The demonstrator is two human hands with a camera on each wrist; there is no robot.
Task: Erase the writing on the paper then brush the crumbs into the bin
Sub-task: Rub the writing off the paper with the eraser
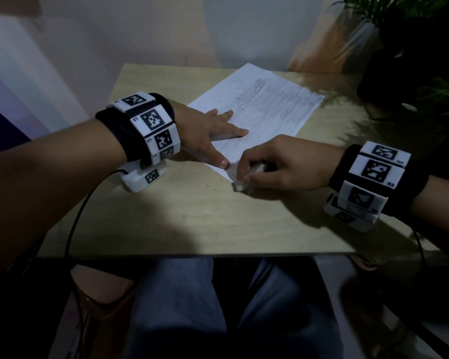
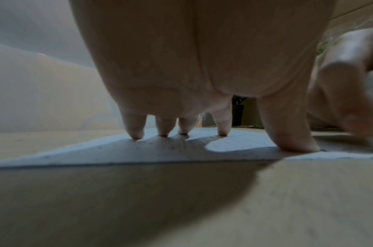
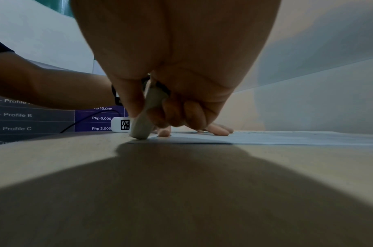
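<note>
A white sheet of paper lies at an angle on the light wooden table, smudged grey across its middle and dotted with dark crumbs. My left hand presses flat on the paper's near left part, fingers spread and straight; in the left wrist view its fingertips stand on the paper. My right hand grips a long whitish eraser, whose tip touches the table right at the paper's near corner. In the right wrist view the eraser slants down between thumb and curled fingers.
A dark potted plant stands at the table's far right corner. A purple printed sign hangs on the wall to the left. A black cable runs from my left wrist over the near table edge. My knees are below the table.
</note>
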